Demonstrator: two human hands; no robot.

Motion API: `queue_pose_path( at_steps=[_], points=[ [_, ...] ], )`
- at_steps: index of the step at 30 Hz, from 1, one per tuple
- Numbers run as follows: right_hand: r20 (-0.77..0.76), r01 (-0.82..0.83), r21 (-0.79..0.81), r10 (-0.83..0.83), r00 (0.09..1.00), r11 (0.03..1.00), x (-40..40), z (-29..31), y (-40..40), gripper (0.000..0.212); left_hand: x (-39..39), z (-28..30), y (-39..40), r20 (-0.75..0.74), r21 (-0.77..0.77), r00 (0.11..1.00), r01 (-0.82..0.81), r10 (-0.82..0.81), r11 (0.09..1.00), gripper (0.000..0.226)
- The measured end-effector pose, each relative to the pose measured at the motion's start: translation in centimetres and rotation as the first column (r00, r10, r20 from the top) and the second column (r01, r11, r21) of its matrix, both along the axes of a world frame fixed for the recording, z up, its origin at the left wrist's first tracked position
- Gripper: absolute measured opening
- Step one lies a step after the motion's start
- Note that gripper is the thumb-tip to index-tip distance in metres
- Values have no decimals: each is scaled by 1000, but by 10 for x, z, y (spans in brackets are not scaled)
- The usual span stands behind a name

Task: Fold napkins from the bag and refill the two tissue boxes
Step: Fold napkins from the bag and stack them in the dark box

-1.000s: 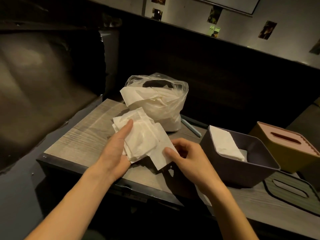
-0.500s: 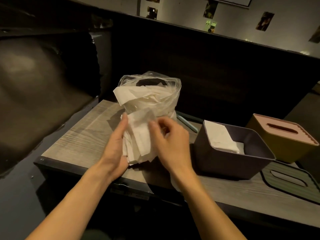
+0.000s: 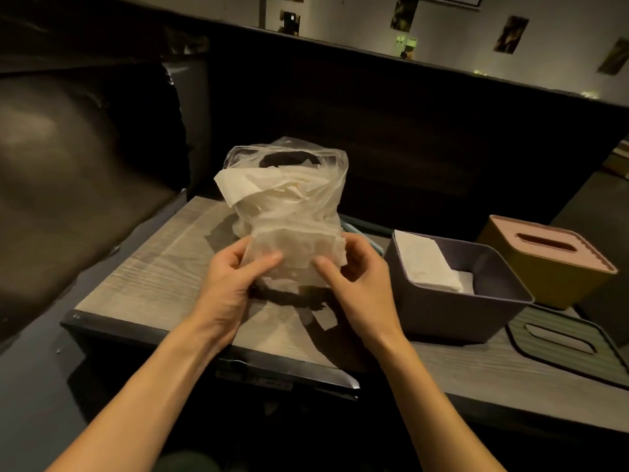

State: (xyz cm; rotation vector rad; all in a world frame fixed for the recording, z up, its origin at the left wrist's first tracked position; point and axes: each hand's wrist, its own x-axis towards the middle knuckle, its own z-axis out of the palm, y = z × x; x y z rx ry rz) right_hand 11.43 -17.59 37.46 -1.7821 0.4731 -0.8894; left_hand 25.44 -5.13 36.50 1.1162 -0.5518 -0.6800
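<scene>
You are holding a folded wad of napkins (image 3: 295,257) between both hands, just above the wooden table (image 3: 153,277) and directly in front of the plastic bag (image 3: 289,189). Your left hand (image 3: 231,284) is gripping the wad's left edge, with the thumb lying across its front face and the other fingers curling behind it. Your right hand (image 3: 354,284) is gripping the right edge in the same way — thumb on the front, fingers wrapping round the back and side. The wad is sitting between the two thumbs, whose tips are resting apart on its front.

The wad is looking pale, soft and slightly crumpled, roughly rectangular, with layered edges showing along its top right corner; motion blur is hiding finer detail. A loose white napkin piece (image 3: 323,320) is lying on the table beneath your hands, partly in their shadow.

The bag is standing upright behind the wad, clear and wrinkled, stuffed with white napkins, one of them poking out at its upper left. To your right, the dark open tissue box (image 3: 452,311) is standing on the table with folded napkins (image 3: 427,260) leaning against its left inner wall. Beyond it the yellow tissue box (image 3: 558,277) is carrying its pink slotted lid — a green slotted lid (image 3: 565,342) is lying flat on the table in front of it.
</scene>
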Motion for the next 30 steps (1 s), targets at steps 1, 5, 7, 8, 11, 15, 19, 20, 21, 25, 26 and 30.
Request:
queue_pose_path(
  at_steps=[1, 5, 7, 8, 11, 15, 19, 20, 21, 25, 26, 30],
  points=[
    [-5, 13, -46, -14, 1000, 999, -2, -2, -2, 29, 1, -4, -1, 92, 39, 995, -44, 40, 998, 44],
    [-186, -9, -25, 4, 983, 1000, -5, -14, -1, 63, 2, -14, -8, 406, 220, 914, -106, 8, 970, 92],
    [-219, -23, 4, 23, 975, 1000, -3, -14, -2, 76, -3, -14, -13, 486, 272, 868, -39, -102, 962, 102],
    [-231, -34, -4, 32, 972, 999, -2, -14, -1, 82, -6, -14, -15, 500, 293, 852, 7, -159, 956, 106],
    [-222, -53, -27, 46, 974, 998, 0, -15, 0, 92, -5, -20, -18, 534, 280, 821, 57, -205, 958, 113],
    [-221, -97, -48, 84, 972, 994, -1, -16, 0, 99, -5, -15, -17, 541, 235, 831, -1, -130, 972, 105],
    [-216, -63, -34, 54, 975, 997, -1, -16, -1, 88, -4, -14, -17, 597, 202, 801, -197, 39, 959, 62],
    [-247, -62, -66, 44, 968, 996, -1, -17, -1, 87, -4, -15, -19, 596, 187, 800, -228, 74, 955, 42],
    [-268, -62, -94, 35, 963, 994, -1, -18, -1, 86, -4, -16, -21, 601, 178, 794, -239, 87, 955, 23],
    [-307, -73, -129, 30, 951, 989, -1, -19, 2, 87, -8, -13, -22, 599, 180, 794, -263, 106, 948, 22],
    [-328, -86, -152, 32, 944, 985, -1, -19, 3, 89, -6, -13, -21, 573, 178, 809, -278, 130, 944, 25],
    [-274, -31, -146, -11, 962, 989, -1, -20, 2, 94, -7, -9, -21, 452, 164, 888, -180, 88, 970, 72]
  ],
)
